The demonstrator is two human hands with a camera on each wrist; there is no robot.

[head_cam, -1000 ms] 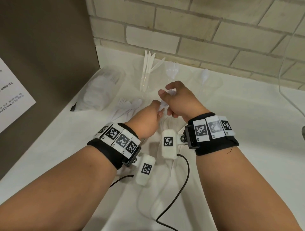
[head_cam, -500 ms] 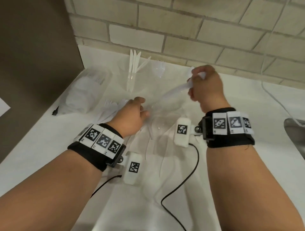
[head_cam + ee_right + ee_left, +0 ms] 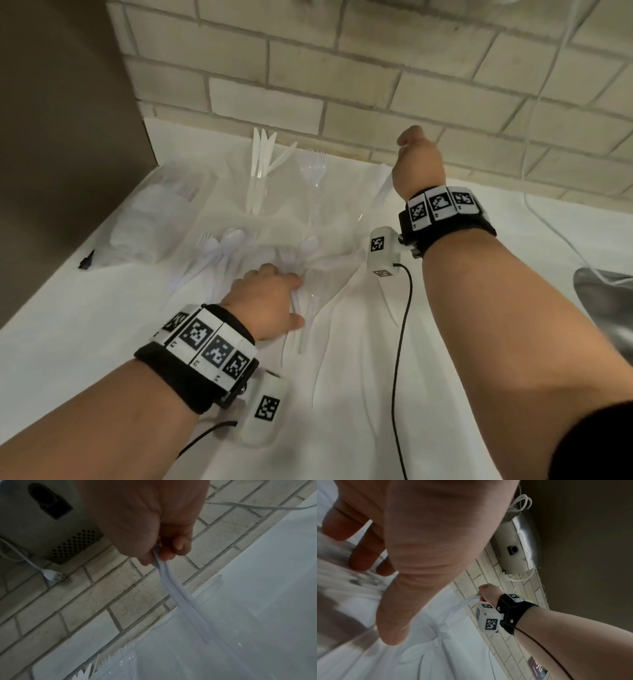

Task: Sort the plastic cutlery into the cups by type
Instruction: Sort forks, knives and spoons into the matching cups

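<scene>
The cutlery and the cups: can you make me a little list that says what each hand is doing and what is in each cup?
right hand: raised near the brick wall, pinching white cutlery handles; which type cannot be told
left hand: fingers relaxed, resting on the loose pile on the counter
left cup: white knives, standing up
middle cup: a clear fork
loose pile: spoons and forks, unsorted
bag: plastic, at the left, more cutlery inside
</scene>
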